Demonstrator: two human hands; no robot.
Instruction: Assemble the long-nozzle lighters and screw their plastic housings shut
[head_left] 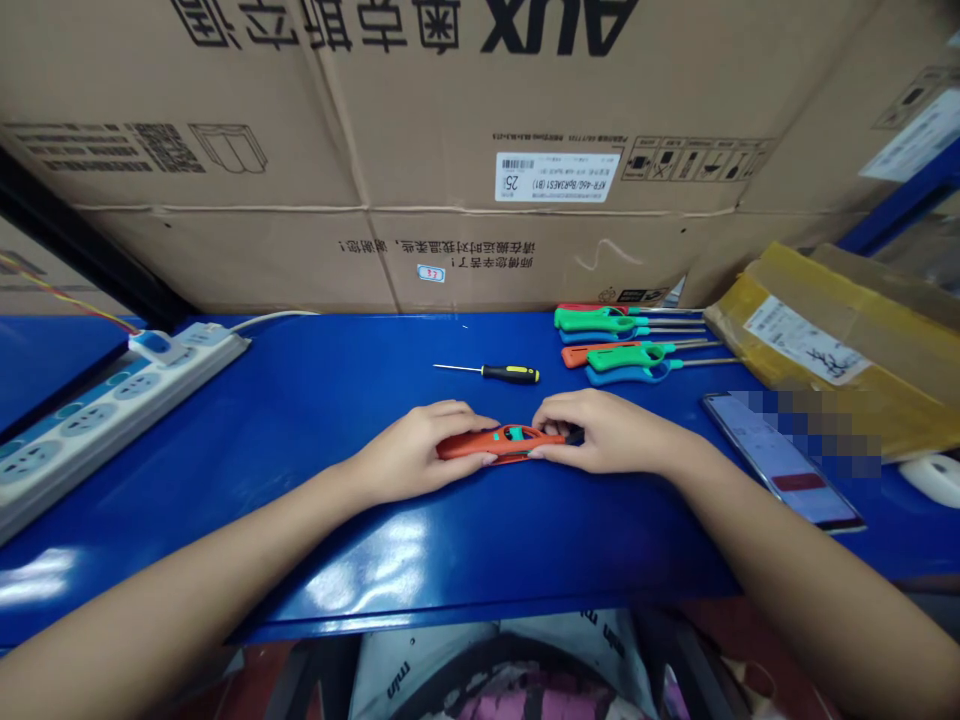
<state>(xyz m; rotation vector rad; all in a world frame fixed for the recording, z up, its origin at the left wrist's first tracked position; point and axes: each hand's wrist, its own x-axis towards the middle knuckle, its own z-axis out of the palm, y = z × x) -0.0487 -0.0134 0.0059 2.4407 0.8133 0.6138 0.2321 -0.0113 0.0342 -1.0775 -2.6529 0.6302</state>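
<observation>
An orange gas lighter (471, 444) with a green trigger lies low over the blue table, pointing right. Its left end is gripped by my left hand (415, 452), thumb on the near side and fingers on the far side. My right hand (600, 432) closes on the other end, where a dark piece shows by the palm; the fingers partly hide that end. Just beyond the hands lies a small screwdriver (510, 374) with a black and yellow handle, its thin shaft pointing left.
Several lighters in green, blue, orange and red, one a green lighter (622, 357), lie at the back right. A phone (787, 470) and a yellow-taped package (832, 340) are at the right. A power strip (112, 410) stands left. A large cardboard box (420, 170) forms the back.
</observation>
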